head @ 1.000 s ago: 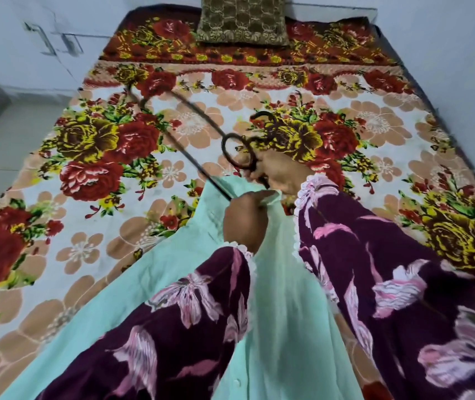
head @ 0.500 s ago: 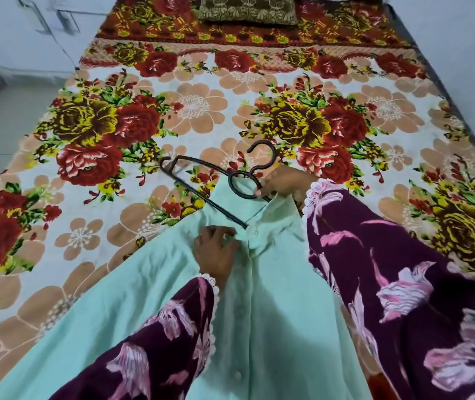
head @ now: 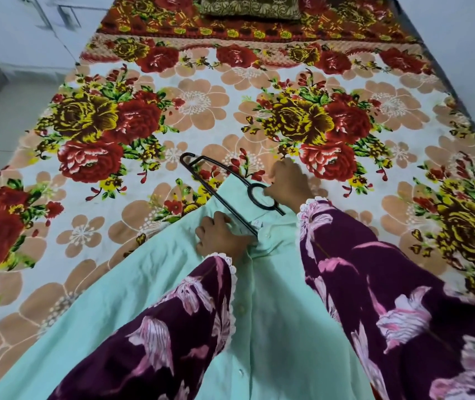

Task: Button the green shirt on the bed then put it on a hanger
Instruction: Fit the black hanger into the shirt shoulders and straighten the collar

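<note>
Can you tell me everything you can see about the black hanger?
The hanger is thin, dark and looks like metal or plastic wire. It has two long straight arms meeting at a small bend on the far left, and a round loop at the neck. It lies tilted at the collar of the green shirt, one end out over the flowered bedspread, the other going into the neck opening. The right hand holds it at the loop; the left hand holds the collar beside the lower arm.

right hand (head: 288, 184) grips dark hanger (head: 219, 192) at green shirt (head: 144, 284) collar; left hand (head: 222, 238) pinches the fabric.
</note>
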